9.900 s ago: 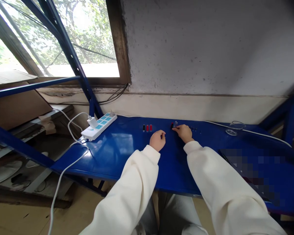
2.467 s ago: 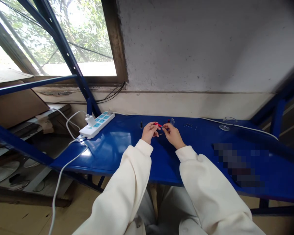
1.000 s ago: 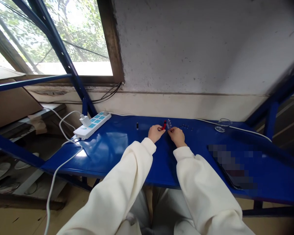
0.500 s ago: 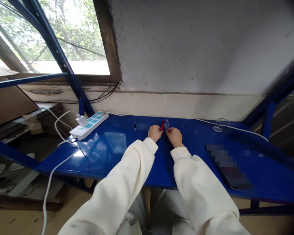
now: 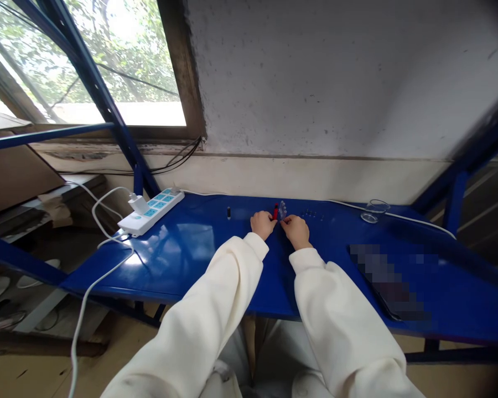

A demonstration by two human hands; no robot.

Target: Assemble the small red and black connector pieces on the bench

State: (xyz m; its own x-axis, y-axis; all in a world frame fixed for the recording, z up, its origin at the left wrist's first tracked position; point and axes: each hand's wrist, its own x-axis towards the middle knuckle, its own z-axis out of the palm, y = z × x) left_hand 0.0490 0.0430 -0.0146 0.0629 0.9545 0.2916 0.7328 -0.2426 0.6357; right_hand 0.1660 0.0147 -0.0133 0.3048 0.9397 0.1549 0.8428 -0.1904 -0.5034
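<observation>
Two red cylinders have left their earlier spot beside the one black cylinder (image 5: 228,213), which now stands alone on the blue desk (image 5: 166,265). Red shows between the hands, a red piece (image 5: 275,211) just beside one clear piece (image 5: 283,209); I can't make out how many parts it has. At its near end, the left hand (image 5: 263,224) has its fingers touching, but whether they clamp it I can't tell. Beside the clear piece's near end, the right hand (image 5: 297,231) has fingers bent inward, their grip unclear. Farther right lie several tiny pieces (image 5: 309,214), too small to count, and one clear round vessel (image 5: 374,211).
</observation>
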